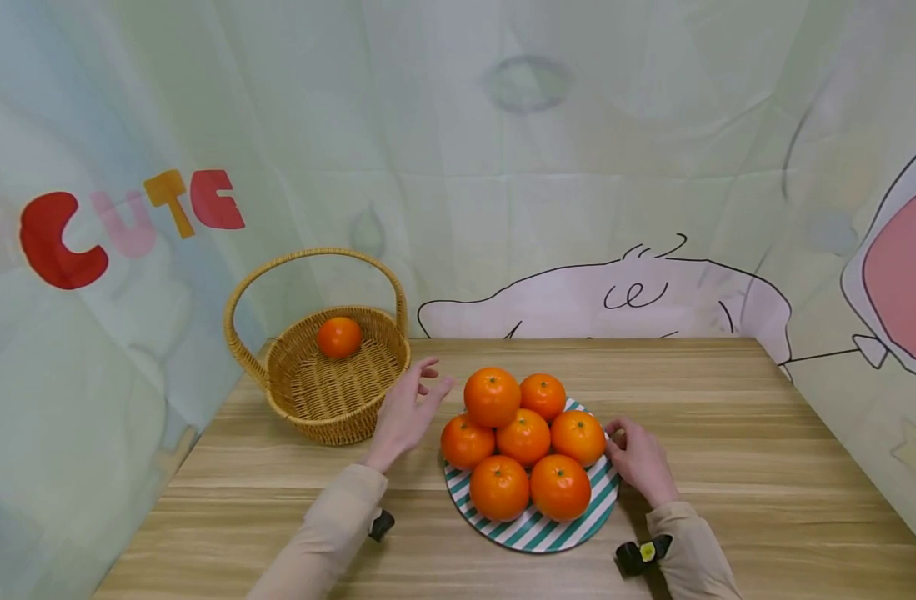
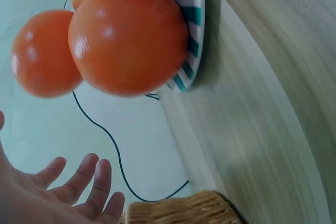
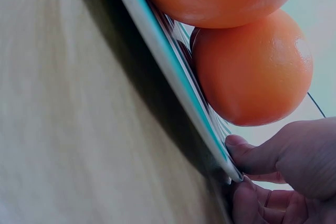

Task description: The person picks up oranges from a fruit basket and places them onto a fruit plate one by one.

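Observation:
Several oranges are heaped on a round plate [image 1: 533, 540] with green and white stripes, one orange [image 1: 492, 397] resting on top of the others. My right hand [image 1: 641, 462] is at the plate's right edge; in the right wrist view its thumb [image 3: 239, 148] lies over the rim and the fingers curl under it, pinching the plate. Between the plate and a wicker basket [image 1: 330, 432] is my left hand [image 1: 405, 417], fingers spread and holding nothing. In the left wrist view those fingers [image 2: 79, 179] are apart from the fruit. A single orange [image 1: 339, 337] lies inside the basket.
The basket's tall arched handle [image 1: 318, 252] rises over it at the back left of the wooden table [image 1: 758, 467]. A printed curtain [image 1: 458, 208] hangs behind the table and along its sides. Each sleeve has a small black device at the wrist.

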A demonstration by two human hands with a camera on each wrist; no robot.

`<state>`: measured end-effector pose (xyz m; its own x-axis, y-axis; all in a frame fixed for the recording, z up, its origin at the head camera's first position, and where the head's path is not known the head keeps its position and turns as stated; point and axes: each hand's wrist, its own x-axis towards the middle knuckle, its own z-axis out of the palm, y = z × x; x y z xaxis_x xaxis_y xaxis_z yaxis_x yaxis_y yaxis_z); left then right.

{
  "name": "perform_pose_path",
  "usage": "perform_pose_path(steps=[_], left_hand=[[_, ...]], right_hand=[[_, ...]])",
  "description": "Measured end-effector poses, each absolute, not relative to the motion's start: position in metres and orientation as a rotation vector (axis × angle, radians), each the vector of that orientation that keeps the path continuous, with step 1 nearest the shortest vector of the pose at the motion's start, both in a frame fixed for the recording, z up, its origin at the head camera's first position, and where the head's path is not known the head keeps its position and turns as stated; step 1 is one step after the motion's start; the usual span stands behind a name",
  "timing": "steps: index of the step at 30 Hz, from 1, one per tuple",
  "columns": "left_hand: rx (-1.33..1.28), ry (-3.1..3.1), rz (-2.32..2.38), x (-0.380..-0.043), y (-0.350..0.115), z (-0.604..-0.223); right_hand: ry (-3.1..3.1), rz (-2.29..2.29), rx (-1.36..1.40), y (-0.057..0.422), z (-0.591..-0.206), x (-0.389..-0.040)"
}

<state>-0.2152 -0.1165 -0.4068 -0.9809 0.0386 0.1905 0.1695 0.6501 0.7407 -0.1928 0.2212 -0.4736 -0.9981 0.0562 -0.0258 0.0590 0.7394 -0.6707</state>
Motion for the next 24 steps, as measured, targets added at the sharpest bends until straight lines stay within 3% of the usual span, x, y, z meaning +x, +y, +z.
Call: perform_pose_path(steps=[24], left_hand=[[-0.140, -2.663, -1.147, -0.241, -0.161, -0.392]], right_hand=[[2.919, -1.113, 0.108, 0.221, -0.472, -0.192]])
